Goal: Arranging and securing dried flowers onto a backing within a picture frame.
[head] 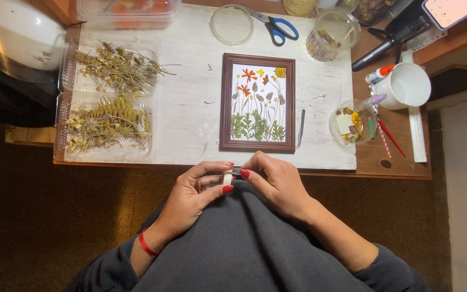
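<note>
hands pinching small white piece (227, 177), upright long axis, left hand (193, 196), right hand (277, 183) touching

Framed flower picture (258, 103) mid-table, dried-plant trays (106, 103) to its left, scissors (277, 26) behind, cup (406, 85) right

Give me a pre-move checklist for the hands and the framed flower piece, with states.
1. Left hand grips the small white piece: ok.
2. Right hand touches that piece: cannot tell.
3. Wooden frame flat on the white board, pressed flowers inside: ok.
4. Dark thin tool lies apart from the frame: ok.
5. Scissors closed, away from the hands: ok.
</note>
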